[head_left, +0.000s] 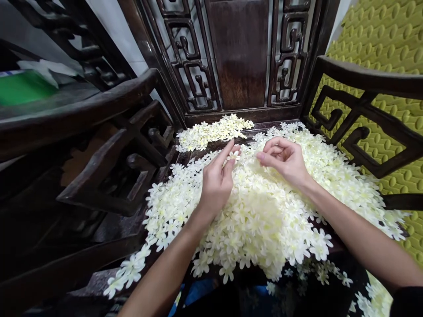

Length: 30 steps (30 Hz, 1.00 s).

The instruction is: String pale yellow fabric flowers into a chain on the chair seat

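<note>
A small white flower (234, 156) with a pale yellow centre is pinched between the thumb and fingers of my left hand (216, 178). To its right, my right hand (286, 159) has its thumb and index finger pressed together; whatever may be between the tips is too small to make out. Beneath both hands spreads a large heap of white flowers (254, 215), which look artificial, on a dark wooden chair seat. A smaller, yellower pile of flowers (211, 133) lies at the back of the seat.
Carved wooden armrests flank the seat, the left one (132, 94) and the right one (373, 77). The chair's tall back (243, 57) rises behind. Yellow textured padding (390, 44) covers the right side. A green object (26, 88) rests at the far left. Some flowers spill over the front edge.
</note>
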### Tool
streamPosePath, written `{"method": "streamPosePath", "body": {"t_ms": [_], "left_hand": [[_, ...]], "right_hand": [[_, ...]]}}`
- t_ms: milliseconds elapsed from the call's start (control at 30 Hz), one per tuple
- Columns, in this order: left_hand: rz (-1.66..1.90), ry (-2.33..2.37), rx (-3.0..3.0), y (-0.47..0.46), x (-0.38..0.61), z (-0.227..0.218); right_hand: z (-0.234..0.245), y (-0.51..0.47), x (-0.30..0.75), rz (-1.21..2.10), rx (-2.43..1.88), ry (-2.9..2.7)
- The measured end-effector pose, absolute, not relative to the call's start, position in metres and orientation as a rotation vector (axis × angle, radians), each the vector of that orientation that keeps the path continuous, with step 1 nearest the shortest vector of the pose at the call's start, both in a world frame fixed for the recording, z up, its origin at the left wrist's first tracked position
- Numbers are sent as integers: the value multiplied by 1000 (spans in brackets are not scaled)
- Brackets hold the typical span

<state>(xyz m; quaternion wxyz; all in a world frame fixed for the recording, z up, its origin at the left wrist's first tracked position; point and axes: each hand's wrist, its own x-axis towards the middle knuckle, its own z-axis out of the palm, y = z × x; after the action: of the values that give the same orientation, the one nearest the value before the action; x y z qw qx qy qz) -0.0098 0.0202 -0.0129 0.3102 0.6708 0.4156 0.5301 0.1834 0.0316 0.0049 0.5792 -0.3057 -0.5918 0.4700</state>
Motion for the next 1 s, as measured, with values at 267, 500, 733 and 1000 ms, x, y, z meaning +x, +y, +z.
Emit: {"method": "streamPosePath", "body": {"t_ms": [267,500,733,1000], "left_hand": [[1438,953,1721,2,1,-7],[1428,939,1509,-3,6,-4],[1485,889,1427,5,4,-6],[1554,907,1518,9,3,-6]], "right_hand": [[-1,27,176,1244,-605,-1430],[-2,32,179,1216,-627,-1388],[1,28,179,1270,-649,-1369],[2,27,180,1272,-667,-1364]]}}
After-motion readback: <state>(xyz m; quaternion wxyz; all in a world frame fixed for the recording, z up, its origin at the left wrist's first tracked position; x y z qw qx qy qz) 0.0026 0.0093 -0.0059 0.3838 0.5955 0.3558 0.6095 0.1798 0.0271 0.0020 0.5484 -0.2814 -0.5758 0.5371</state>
